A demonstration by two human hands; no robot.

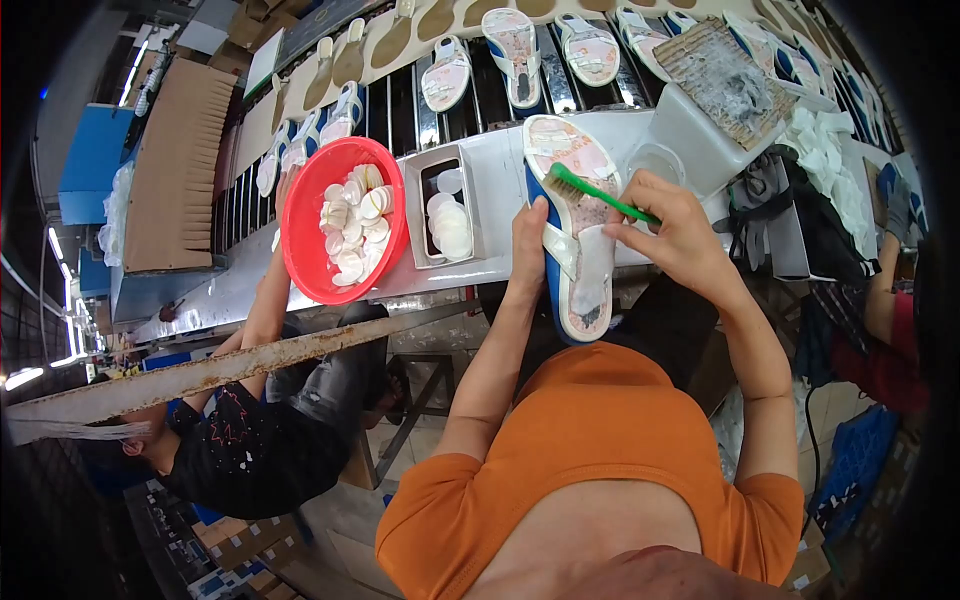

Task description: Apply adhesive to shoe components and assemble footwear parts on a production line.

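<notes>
My left hand (528, 245) is closed round the left edge of a blue-and-white sandal (562, 305), which is tilted up in front of me. Its footbed faces me, and a white strap crosses it. In my right hand (675, 225) is a small green-handled brush (605, 197), its bristles over the front of the footbed. A white patch (593, 262) covers part of the heel half; my right fingertips are at its upper edge, and whether they pinch it I cannot tell.
A red basin (293, 245) of white discs and a white tray (476, 200) of round pads stand left. Beyond runs a roller conveyor (425, 125) with several sandals. To the right, a fuzzy brown board (715, 75) lies on a grey bin (690, 135). Co-workers sit at both sides.
</notes>
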